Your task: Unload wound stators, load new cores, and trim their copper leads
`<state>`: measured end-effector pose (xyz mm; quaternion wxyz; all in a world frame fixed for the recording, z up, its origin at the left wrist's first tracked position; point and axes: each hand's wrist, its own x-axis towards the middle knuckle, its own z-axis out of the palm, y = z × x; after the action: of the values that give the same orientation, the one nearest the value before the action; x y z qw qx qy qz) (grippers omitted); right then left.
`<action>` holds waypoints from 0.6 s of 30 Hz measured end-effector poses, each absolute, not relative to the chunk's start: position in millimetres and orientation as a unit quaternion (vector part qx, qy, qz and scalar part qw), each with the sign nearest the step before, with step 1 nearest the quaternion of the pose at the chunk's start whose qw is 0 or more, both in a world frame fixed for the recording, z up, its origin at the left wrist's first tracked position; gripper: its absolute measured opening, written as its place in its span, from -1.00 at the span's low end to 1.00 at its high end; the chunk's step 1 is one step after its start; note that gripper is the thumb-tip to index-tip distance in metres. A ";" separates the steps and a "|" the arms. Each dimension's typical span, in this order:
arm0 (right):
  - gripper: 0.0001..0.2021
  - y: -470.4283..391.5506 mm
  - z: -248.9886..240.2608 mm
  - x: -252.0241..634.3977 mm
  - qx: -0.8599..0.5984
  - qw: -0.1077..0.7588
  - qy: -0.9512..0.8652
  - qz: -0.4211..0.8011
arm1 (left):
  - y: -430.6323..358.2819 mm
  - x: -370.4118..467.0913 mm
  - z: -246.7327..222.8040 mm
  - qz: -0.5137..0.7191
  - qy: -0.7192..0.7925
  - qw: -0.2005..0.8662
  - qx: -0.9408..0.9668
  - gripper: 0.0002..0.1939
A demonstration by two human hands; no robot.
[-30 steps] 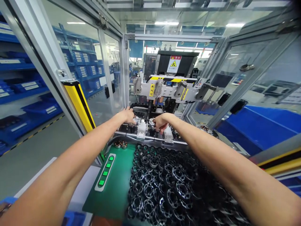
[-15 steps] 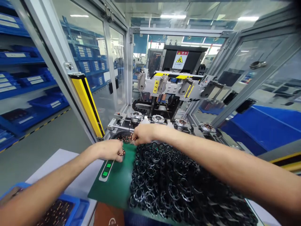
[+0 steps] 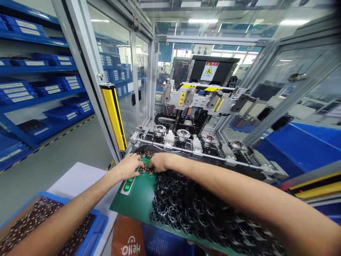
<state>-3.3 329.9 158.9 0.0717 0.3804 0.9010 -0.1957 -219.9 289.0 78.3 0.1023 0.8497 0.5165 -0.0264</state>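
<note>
My left hand (image 3: pixel 130 165) is at the green mat's far left, fingers apart beside a copper-wound stator (image 3: pixel 143 169). My right hand (image 3: pixel 160 162) reaches across from the right, its fingers curled down onto another wound stator (image 3: pixel 150 171); its fingertips are partly hidden. Just beyond the hands, two more wound stators (image 3: pixel 143 153) sit side by side. Black ring-shaped cores (image 3: pixel 173 211) cover much of the green mat (image 3: pixel 140 202), partly under my right forearm.
Behind the mat runs a fixture rail (image 3: pixel 183 149) with several round holders, below a machine head (image 3: pixel 199 97). A yellow light curtain (image 3: pixel 114 117) stands at left. A blue bin (image 3: pixel 99 227) full of wound parts lies at lower left, beside two green buttons (image 3: pixel 127 187).
The stator that was in my left hand now rests on the mat, and those fingers have spread. My right hand has come nearer, onto a stator. The view has shifted.
</note>
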 end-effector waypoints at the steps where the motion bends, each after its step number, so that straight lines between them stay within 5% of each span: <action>1: -0.63 335.1 171.4 10.1 0.365 0.091 0.907 -0.191 | 288.6 -221.3 82.8 -0.013 0.517 0.105 0.849 -0.64; 10: -0.63 419.5 296.9 224.4 0.576 0.130 0.807 -0.025 | 332.8 -118.5 178.2 0.161 0.432 0.048 0.886 -0.68; 18: -0.53 417.7 238.5 355.3 0.717 0.152 0.676 -0.073 | 426.8 82.5 190.2 0.125 0.403 -0.032 0.906 -0.53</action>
<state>355.3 417.7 238.5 0.1523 0.7174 0.6759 -0.0727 82.5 426.8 190.2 -0.0318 0.9063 0.4025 0.1251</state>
